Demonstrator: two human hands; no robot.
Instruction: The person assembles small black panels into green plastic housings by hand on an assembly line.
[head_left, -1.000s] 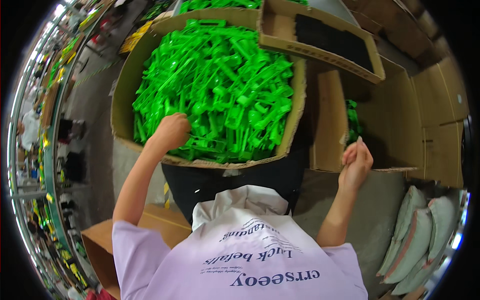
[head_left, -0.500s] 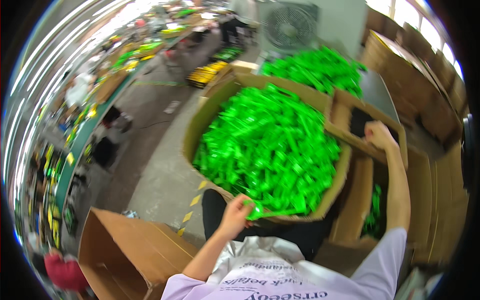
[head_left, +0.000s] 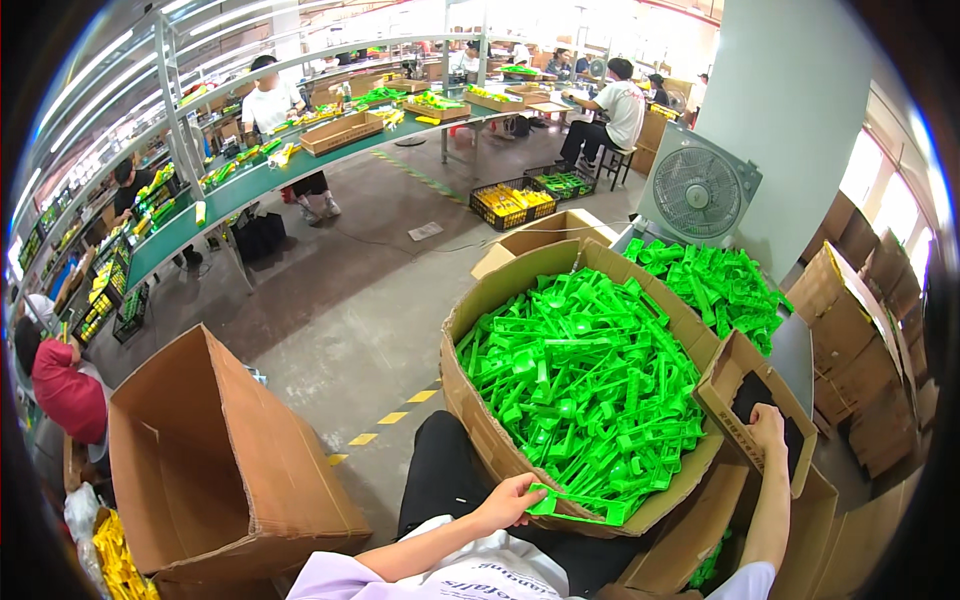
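Observation:
A long green plastic part [head_left: 578,507] with an open frame is pinched by its left end in my left hand [head_left: 508,503]. That hand is at the near rim of a large cardboard box [head_left: 462,400] heaped with similar green plastic parts [head_left: 580,375]. My right hand [head_left: 767,428] reaches into a shallow cardboard tray [head_left: 722,392] beside the big box. Its fingers are curled together over something black [head_left: 748,398] inside the tray. What they hold, if anything, is too small or hidden to tell.
More green parts [head_left: 705,285] lie on a surface behind the box, near a fan [head_left: 697,190]. An opened carton [head_left: 240,450] stands at left. Crates of yellow parts [head_left: 512,204] sit on the floor. People work along a green-topped bench [head_left: 260,168]. Stacked cartons [head_left: 860,350] fill the right.
The view has swung, so the box and my hands now appear lower, and more of the workshop shows. My left hand still holds the green part; my right hand stays at the tray.

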